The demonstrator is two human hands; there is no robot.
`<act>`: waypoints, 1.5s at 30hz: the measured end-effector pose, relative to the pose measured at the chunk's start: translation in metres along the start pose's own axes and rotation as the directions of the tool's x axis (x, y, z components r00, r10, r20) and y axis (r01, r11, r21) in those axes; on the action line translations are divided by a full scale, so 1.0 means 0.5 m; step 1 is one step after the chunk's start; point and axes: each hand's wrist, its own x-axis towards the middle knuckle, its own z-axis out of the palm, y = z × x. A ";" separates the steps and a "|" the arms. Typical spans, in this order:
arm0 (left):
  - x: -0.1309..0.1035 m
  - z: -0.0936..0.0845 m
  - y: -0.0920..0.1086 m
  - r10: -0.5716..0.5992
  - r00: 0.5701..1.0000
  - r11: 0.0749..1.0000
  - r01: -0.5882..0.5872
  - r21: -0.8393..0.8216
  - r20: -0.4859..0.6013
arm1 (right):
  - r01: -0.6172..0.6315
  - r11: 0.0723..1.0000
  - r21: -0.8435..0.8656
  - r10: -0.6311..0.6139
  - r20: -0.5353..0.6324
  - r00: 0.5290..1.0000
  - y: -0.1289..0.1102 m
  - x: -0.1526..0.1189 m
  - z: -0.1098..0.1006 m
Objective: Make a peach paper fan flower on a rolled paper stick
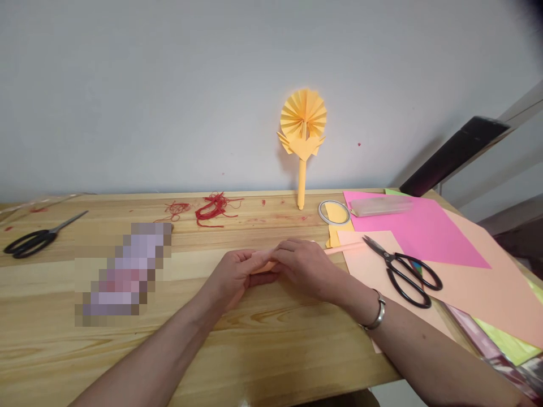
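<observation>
My left hand point(240, 274) and my right hand point(303, 265) meet over the middle of the wooden table. Between them is a piece of peach paper point(263, 262), mostly covered by my fingers, which are closed round it. My right hand, with a silver bracelet at its wrist, lies partly over the paper. Just beyond it a thin peach paper roll point(345, 247) reaches to the right; whether it joins the held piece is hidden. Black-handled scissors point(409, 274) rest on peach sheets point(373, 257) to the right. A yellow folded-paper fan flower point(303, 118) on a rolled stem leans against the wall.
At the left lie other scissors point(36, 242) and a blurred-out object point(127, 271). Red threads point(214, 209) are near the wall. A tape roll point(334, 212), pink paper point(449, 232) and a clear packet point(382, 206) sit at the back right, near a black bar point(453, 155).
</observation>
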 end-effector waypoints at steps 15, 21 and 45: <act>0.003 -0.012 -0.002 0.006 0.999 1.000 -0.006 0.003 -0.045 | -0.276 0.959 0.068 0.274 0.035 0.961 0.012 0.010 -0.033; 0.005 -0.015 0.008 0.002 0.988 1.000 0.001 0.018 -0.155 | -0.377 0.922 0.091 0.372 0.071 0.926 0.031 0.009 -0.052; -0.004 -0.016 0.019 -0.045 0.992 0.998 0.050 0.044 -0.114 | -0.392 0.858 0.331 0.306 0.283 0.909 0.024 -0.001 -0.078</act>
